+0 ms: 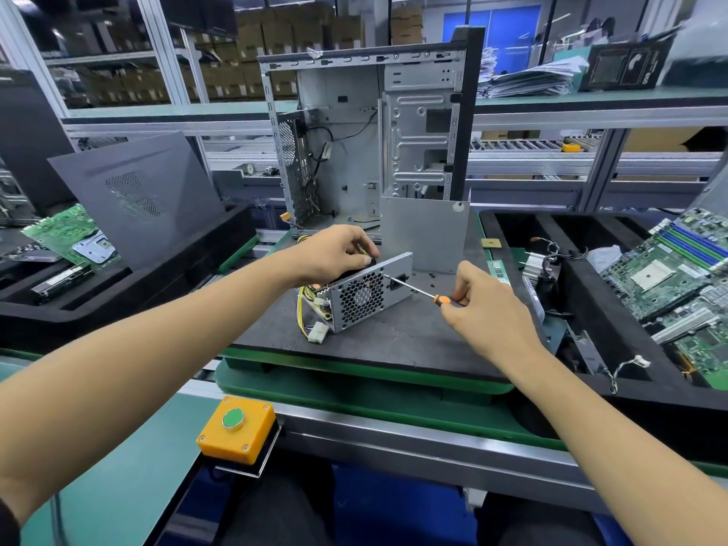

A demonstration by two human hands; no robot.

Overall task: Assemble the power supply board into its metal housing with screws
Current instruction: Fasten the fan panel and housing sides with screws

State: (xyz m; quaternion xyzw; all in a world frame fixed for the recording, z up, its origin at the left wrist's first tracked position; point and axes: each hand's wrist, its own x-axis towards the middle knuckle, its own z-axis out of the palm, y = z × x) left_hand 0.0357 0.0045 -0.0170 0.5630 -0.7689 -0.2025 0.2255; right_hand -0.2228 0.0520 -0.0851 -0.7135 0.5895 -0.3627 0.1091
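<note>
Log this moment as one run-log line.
step: driving screw | left hand: steadies power supply housing | right hand: grips screwdriver, tip at fan face

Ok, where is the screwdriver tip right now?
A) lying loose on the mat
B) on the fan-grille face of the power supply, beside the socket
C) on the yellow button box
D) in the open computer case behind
B: the right hand holds the screwdriver with its tip against the grille face of the power supply, while the left hand grips the top.
</note>
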